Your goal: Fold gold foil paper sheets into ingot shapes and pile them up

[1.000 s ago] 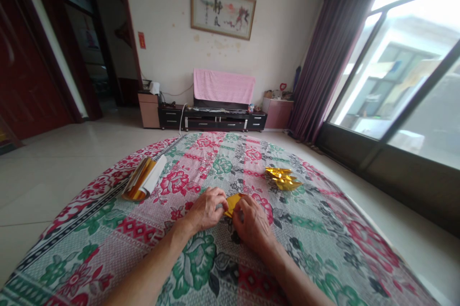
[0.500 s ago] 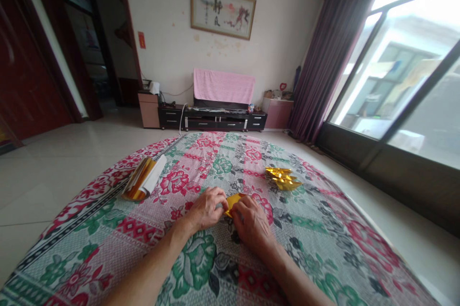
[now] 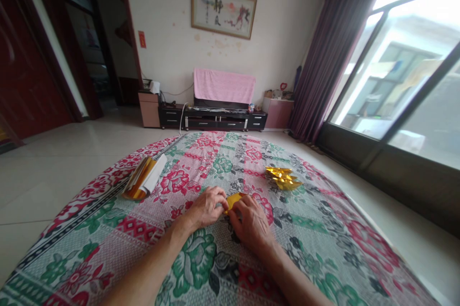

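A small piece of shiny gold paper (image 3: 234, 199) lies between my hands on the flowered cloth, partly covered by my fingers. My left hand (image 3: 208, 206) has its curled fingers closed at the paper's left edge. From the right, my right hand (image 3: 251, 219) presses and pinches the near right side of the same sheet. Several folded gold paper pieces (image 3: 283, 179) with pointed ends sit together to the right, beyond my right hand. Off to the left rests a curled stack of gold and white paper sheets (image 3: 143, 179).
The round table is covered by a red, green and grey flowered tablecloth (image 3: 201, 258). Beyond it stand a low black cabinet (image 3: 215, 121) and a pink cloth (image 3: 224, 85) draped over something. A purple curtain (image 3: 319, 66) hangs beside the large window at right.
My right hand's thumb and fingers have shifted slightly up and left on the gold paper. My left hand stays nearly in place.
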A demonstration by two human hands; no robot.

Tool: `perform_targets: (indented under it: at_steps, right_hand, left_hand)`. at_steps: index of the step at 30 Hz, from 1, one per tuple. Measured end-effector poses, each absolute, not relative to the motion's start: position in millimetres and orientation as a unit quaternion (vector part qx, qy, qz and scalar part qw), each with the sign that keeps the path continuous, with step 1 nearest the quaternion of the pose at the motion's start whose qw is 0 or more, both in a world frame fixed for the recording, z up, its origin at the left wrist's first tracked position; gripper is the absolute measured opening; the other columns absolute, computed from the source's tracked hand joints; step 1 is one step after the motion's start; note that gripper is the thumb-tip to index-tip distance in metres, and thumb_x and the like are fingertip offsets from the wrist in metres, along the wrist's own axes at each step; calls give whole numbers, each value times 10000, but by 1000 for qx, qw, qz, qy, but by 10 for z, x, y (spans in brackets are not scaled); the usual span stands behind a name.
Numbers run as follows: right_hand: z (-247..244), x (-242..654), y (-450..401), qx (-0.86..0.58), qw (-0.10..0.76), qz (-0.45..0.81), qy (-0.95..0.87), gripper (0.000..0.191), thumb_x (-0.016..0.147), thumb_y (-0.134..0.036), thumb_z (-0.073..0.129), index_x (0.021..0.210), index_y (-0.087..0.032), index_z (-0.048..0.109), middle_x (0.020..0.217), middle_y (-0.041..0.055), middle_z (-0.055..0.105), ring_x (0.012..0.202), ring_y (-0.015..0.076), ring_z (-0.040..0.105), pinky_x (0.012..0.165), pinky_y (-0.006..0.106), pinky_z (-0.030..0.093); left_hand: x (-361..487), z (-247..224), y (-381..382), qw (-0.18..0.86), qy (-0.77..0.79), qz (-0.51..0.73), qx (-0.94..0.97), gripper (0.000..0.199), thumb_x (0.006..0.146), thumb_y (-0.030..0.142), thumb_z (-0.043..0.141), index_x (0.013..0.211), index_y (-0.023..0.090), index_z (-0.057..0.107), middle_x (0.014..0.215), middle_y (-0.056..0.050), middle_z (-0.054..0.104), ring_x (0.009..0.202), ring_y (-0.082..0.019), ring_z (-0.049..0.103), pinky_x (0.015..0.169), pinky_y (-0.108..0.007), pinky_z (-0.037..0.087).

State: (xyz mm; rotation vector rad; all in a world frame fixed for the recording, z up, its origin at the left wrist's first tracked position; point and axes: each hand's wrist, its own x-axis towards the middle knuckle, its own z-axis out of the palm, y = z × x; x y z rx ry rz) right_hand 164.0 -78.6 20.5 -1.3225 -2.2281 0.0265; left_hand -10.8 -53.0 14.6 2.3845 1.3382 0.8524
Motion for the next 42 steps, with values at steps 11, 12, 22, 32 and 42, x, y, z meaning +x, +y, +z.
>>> perform_targets:
  at_steps: [11,12,22,32,42]
  right_hand:
    - [182,1577,-779,-524,271,-9,-807,189,849,-344,527,748,-191,573,856,42,543,805,163,502,705,256,323]
    - [188,1575,-782,-525,270,-10,-807,192,849,-347,526,747,-190,574,855,43,543,805,164,502,704,257,321]
    - [164,1547,-766,-540,267,-23,-798,165,815,-357,558,772,-199,580,867,38,541,811,170,495,698,261,306]
    - [168,1563,-750,-531,277,-10,-801,197,855,-357,510,784,-186,578,849,43,539,794,165,498,693,263,310]
    - [176,1589,-744,-537,273,12,-798,81,823,-236,531,817,-178,587,872,44,548,801,158,513,701,249,322]
  left_hand:
    - [-110,191,-542,147,464,281,827,210,755,124,524,783,221,708,1004,-22,613,972,-172,532,916,-301,422]
    - [-109,201,-544,150,466,279,826,208,755,124,526,782,220,709,1007,-22,613,974,-172,532,918,-301,421]
    - [-103,207,-542,156,477,277,820,223,731,90,537,783,210,718,1009,-23,621,978,-172,534,922,-294,415]
    - [-119,182,-537,161,473,281,819,230,749,130,513,792,229,716,1027,-17,612,997,-171,527,929,-299,419]
    - [-111,208,-560,153,478,277,820,236,741,123,522,772,251,717,1008,-3,615,955,-165,537,906,-292,425]
